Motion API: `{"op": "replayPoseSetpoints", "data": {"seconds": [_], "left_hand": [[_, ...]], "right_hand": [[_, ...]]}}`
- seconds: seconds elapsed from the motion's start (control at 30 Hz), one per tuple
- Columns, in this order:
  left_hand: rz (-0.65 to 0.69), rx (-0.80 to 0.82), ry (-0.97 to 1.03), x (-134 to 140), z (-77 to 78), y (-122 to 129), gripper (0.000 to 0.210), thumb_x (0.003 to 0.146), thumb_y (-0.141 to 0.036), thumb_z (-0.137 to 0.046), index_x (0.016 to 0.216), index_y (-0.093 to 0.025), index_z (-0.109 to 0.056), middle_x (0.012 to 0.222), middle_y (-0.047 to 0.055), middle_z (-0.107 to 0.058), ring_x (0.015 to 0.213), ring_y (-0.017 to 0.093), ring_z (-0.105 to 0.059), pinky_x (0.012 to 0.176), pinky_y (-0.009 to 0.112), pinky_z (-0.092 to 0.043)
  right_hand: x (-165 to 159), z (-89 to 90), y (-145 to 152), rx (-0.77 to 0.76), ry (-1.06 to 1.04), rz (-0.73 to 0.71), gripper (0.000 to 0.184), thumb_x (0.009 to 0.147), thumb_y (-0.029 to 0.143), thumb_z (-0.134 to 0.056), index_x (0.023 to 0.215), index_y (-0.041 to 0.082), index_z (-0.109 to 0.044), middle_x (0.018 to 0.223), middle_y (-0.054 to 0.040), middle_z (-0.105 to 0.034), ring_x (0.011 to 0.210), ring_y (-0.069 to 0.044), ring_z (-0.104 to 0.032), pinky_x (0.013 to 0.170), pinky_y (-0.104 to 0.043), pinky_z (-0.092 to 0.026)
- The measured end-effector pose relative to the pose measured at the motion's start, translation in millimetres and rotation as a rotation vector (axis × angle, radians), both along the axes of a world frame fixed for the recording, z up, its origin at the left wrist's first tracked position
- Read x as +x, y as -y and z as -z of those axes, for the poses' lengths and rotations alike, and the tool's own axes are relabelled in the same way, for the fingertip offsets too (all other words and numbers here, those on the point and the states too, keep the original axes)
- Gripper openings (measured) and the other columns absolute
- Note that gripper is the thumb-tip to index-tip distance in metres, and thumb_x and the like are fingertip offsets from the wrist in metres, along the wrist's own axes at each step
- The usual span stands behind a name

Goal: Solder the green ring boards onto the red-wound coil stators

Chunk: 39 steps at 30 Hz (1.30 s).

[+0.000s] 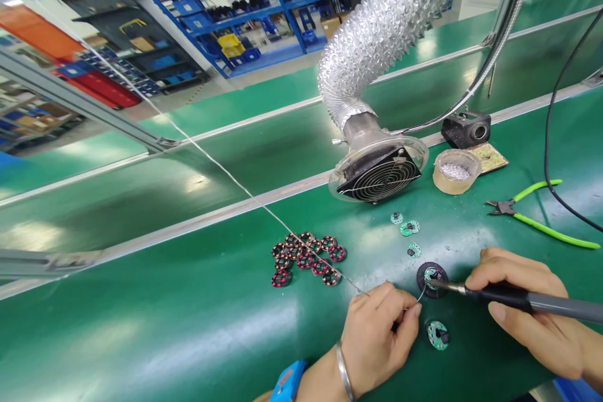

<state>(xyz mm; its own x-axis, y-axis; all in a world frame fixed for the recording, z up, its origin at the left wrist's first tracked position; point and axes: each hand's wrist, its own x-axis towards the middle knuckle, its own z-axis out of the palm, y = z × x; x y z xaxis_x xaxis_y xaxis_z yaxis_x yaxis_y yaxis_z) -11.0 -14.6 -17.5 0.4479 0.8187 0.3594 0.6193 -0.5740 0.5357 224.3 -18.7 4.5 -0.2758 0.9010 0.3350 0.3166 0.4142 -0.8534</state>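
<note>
Between thumb and fingers, my left hand [384, 333] pinches a thin strand of solder wire [422, 294], whose short end reaches a small round circuit board [432, 276]. That board sits in a black round holder [421, 274]. My right hand [530, 308] grips a soldering iron [504, 297] by its dark handle, its metal tip at the board by the wire's end. Nearer me lies another green circuit board [438, 335]; several more boards [409, 228] lie beyond the holder. From my left hand the solder strand runs far up to the left.
Several copper-wound coil rings [305, 254] cluster left of the boards. A fume extractor [379, 173] on a silver hose [358, 56] hangs over the bench. Farther right are a tub of metal shavings [456, 171], a soldering iron stand [466, 130] and green-handled cutters [532, 207].
</note>
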Motion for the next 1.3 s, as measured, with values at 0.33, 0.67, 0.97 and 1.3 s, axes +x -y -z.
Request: {"op": "replayPoseSetpoints", "data": {"seconds": [0.33,0.67,0.97,1.3], "left_hand": [[0.004,0.022,0.033,0,-1.5,-1,0.014,0.087,-0.016,-0.053,0.077,-0.020,-0.061,0.056,-0.004,-0.056,0.048,0.010,-0.053,0.047,0.022,-0.034],[-0.010,0.069,0.067,-8,-16.6,-11,0.011,0.086,-0.015,-0.054,0.078,-0.019,-0.060,0.058,-0.003,-0.057,0.048,0.009,-0.053,0.047,0.020,-0.037],[-0.300,0.178,-0.119,-25,-39.5,-56,0.030,0.090,-0.023,-0.056,0.120,-0.021,-0.057,0.120,0.010,-0.062,0.057,0.010,-0.063,0.053,0.023,-0.052],[0.047,-0.235,0.034,5,-0.8,-26,0.009,0.084,-0.010,-0.063,0.085,-0.018,-0.068,0.077,0.001,-0.068,0.066,0.013,-0.062,0.062,0.021,-0.048]], "right_hand": [[0,-2.0,0,-0.023,-0.011,-0.009,0.017,0.085,0.021,-0.045,0.090,0.020,-0.062,0.068,-0.0017,-0.054,0.056,-0.016,-0.050,0.050,-0.029,-0.034],[9,-3.2,-6,0.076,0.014,-0.041,0.019,0.085,0.017,-0.048,0.099,0.021,-0.060,0.070,-0.0007,-0.054,0.059,-0.016,-0.053,0.051,-0.028,-0.040],[44,4.5,-66,0.456,0.235,0.490,0.029,0.091,0.020,-0.058,0.119,0.026,-0.062,0.103,-0.0081,-0.065,0.094,-0.024,-0.059,0.083,-0.039,-0.047],[-2,7.9,-33,0.313,0.221,-0.183,0.022,0.089,0.014,-0.056,0.110,0.020,-0.057,0.087,-0.0045,-0.065,0.076,-0.017,-0.055,0.071,-0.031,-0.047]]}}
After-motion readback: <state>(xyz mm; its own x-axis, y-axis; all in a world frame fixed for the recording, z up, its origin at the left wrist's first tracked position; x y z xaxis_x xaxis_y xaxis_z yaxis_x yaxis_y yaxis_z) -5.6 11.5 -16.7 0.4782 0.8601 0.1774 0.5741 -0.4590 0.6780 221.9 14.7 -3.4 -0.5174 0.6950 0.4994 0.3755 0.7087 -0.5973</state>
